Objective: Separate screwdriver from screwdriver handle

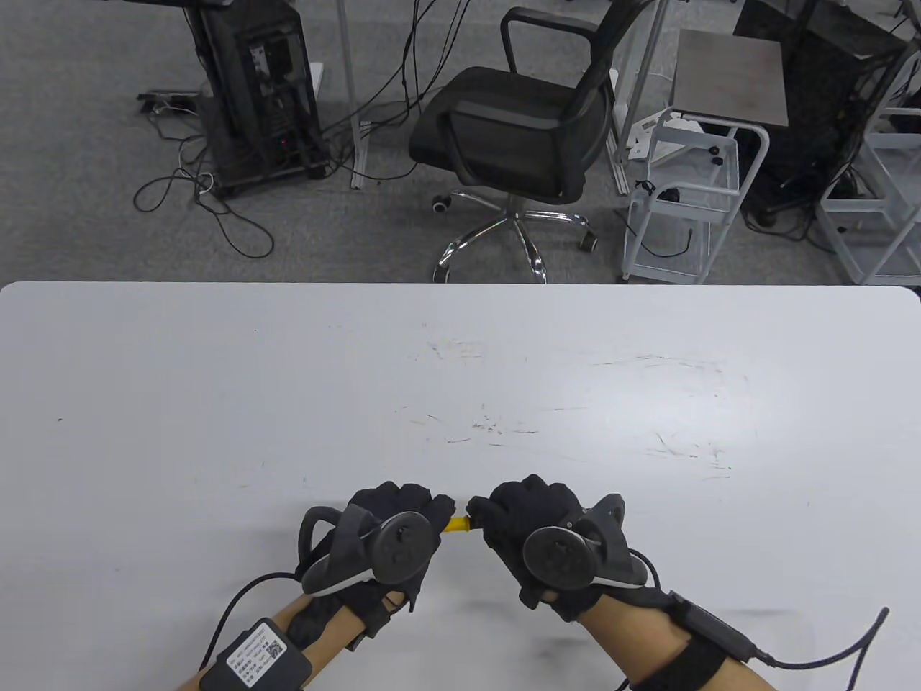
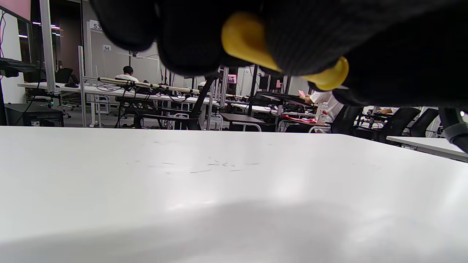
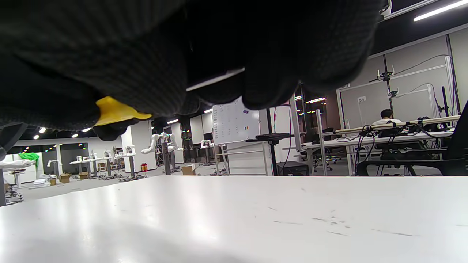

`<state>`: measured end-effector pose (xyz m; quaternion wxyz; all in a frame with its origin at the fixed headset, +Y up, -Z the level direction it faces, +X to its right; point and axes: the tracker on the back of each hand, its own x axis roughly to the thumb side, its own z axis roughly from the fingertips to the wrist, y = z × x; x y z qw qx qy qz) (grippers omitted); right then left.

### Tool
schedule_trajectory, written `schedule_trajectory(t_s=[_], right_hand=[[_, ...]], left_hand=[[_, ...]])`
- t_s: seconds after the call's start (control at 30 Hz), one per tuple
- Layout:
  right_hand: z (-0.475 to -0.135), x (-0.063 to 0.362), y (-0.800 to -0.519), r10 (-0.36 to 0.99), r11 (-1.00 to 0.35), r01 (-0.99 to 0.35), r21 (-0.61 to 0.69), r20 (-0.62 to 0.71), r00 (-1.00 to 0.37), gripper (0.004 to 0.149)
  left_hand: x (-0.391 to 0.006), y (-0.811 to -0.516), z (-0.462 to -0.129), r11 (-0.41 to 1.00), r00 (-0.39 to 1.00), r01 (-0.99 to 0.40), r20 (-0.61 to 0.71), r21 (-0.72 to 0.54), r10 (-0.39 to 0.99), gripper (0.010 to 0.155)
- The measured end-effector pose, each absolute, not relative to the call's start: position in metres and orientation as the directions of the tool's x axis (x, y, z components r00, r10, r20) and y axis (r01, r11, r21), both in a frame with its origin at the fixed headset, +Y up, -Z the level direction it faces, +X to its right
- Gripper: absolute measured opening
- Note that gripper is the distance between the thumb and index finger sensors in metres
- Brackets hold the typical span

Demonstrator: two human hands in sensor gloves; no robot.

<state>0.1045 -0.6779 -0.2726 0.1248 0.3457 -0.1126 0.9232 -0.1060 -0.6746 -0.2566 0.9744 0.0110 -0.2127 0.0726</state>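
Note:
Both gloved hands meet above the near edge of the white table (image 1: 460,374). My left hand (image 1: 403,515) is closed around the yellow screwdriver handle (image 1: 456,525), of which only a short yellow stretch shows between the hands. In the left wrist view the handle (image 2: 248,44) runs through my curled fingers. My right hand (image 1: 514,515) grips the other end. In the right wrist view a thin metal shaft (image 3: 215,79) shows among my right fingers, and a bit of yellow handle (image 3: 113,111) sticks out at the left. The joint between shaft and handle is hidden.
Beyond the table's far edge stand a black office chair (image 1: 518,137), a white cart (image 1: 683,194) and a computer tower (image 1: 259,86). Glove cables trail off both wrists at the near edge.

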Motion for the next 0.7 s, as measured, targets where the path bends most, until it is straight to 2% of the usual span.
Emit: schedule_trajectory(t_s=[0.4,0.47,0.53,0.7], right_hand=[[-0.279,0.109,-0.676,0.237,-0.945,-0.326,-0.011,0.662,-0.711,0.043],[-0.283,0.116,-0.676,0.228,-0.951,-0.31,-0.016,0.642,-0.732,0.043],[-0.289,0.124,-0.676,0.274,-0.942,-0.334,0.022,0.625,-0.731,0.043],[-0.301,0.138,-0.68,0.313,-0.936,-0.348,0.052,0.575,-0.756,0.043]], left_hand=[[-0.105,-0.674,-0.256,0.989,0.896,-0.145,0.42,-0.027,0.143,0.054],[-0.111,-0.673,-0.259,0.996,0.912,-0.091,0.402,0.012,0.078,0.054],[-0.118,-0.673,-0.263,0.991,0.912,-0.132,0.389,-0.023,0.131,0.054],[-0.126,-0.671,-0.267,0.994,0.931,-0.111,0.35,-0.002,0.105,0.054]])
